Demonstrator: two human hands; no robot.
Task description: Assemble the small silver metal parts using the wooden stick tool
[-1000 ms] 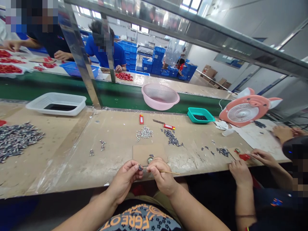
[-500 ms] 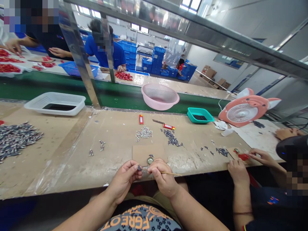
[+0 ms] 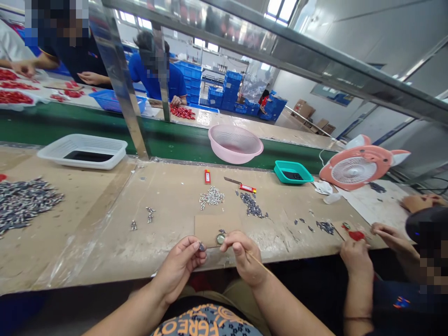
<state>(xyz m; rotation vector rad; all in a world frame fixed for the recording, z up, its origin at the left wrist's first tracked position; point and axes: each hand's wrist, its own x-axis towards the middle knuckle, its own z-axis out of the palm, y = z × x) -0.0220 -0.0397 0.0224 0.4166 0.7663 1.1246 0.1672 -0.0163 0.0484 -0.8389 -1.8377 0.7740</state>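
Note:
My left hand (image 3: pixel 179 266) pinches a small dark metal piece (image 3: pixel 202 247) between thumb and fingertips. My right hand (image 3: pixel 245 259) holds a thin wooden stick (image 3: pixel 261 263), which slants down and away from my hands. Between my hands, a small round cap (image 3: pixel 220 239) with a shiny centre sits at the near edge of a brown cardboard square (image 3: pixel 210 228). Beyond it lie a heap of small silver parts (image 3: pixel 212 196) and a scatter of dark parts (image 3: pixel 252 206).
A large heap of dark parts (image 3: pixel 24 205) lies on the left of the board-topped bench (image 3: pixel 105 238). Farther back are a red utility knife (image 3: pixel 244 185), a teal tray (image 3: pixel 293 171), a pink colander (image 3: pixel 235 143) and an orange fan (image 3: pixel 353 170). A co-worker's hands (image 3: pixel 394 238) work at right.
My hands have moved apart, with my right hand drawn away from the dark piece. The wooden stick now slants down to the right. The whole view has shifted slightly.

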